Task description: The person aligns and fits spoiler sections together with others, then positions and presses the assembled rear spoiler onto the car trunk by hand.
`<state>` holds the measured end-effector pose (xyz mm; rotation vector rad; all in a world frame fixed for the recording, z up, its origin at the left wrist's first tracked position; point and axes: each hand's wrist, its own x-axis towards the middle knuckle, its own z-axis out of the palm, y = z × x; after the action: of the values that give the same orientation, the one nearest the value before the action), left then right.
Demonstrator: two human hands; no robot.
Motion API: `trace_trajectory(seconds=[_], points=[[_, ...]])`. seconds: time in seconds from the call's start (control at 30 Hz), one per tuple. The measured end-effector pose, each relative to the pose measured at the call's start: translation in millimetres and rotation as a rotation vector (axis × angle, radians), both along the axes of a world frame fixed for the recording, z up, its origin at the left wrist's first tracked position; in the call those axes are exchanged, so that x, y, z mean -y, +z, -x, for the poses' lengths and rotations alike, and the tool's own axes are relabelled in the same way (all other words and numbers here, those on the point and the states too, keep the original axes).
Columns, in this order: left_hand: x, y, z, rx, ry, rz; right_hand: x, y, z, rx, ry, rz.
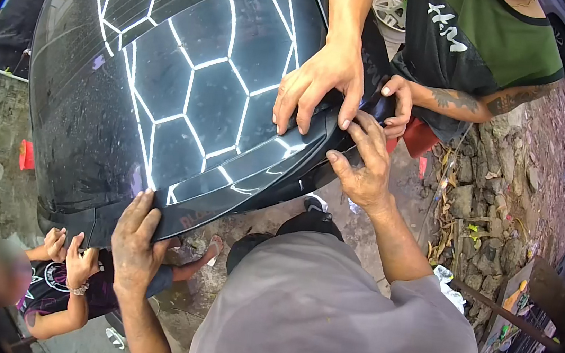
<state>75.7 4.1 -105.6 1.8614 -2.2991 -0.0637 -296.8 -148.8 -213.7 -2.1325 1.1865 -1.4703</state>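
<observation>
A long glossy black spoiler lies along the rear edge of the dark car. My left hand is closed around its left end, fingers on top and thumb at the lower edge. At the other end my right hand grips the edge, thumb and fingers set apart. Just above it, a co-worker's hand presses down on the panel from the top. That person's other hand is at the corner beside my fingers. The undersides of the spoiler and my fingertips are partly hidden.
Another person's hands touch the car's corner at lower left. The co-worker in a green and black shirt stands at right. Stones border the ground there, and a metal bar juts in at lower right. A wheel stands behind.
</observation>
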Motion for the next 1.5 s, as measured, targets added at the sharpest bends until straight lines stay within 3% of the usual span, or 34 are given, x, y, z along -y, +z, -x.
trace_trajectory(seconds=[0.47, 0.6, 0.9, 1.5], points=[[7, -2, 14, 0.050, 0.055, -0.010, 7, 6, 9, -0.084, 0.054, -0.017], [9, 0, 17, 0.035, 0.058, -0.012, 5, 6, 16, -0.040, 0.041, 0.082], [11, 2, 27, 0.047, -0.003, 0.025, -11, 46, -25, -0.144, 0.332, 0.142], [32, 3, 45, 0.028, -0.008, 0.042, 14, 30, -14, -0.242, 0.323, 0.113]])
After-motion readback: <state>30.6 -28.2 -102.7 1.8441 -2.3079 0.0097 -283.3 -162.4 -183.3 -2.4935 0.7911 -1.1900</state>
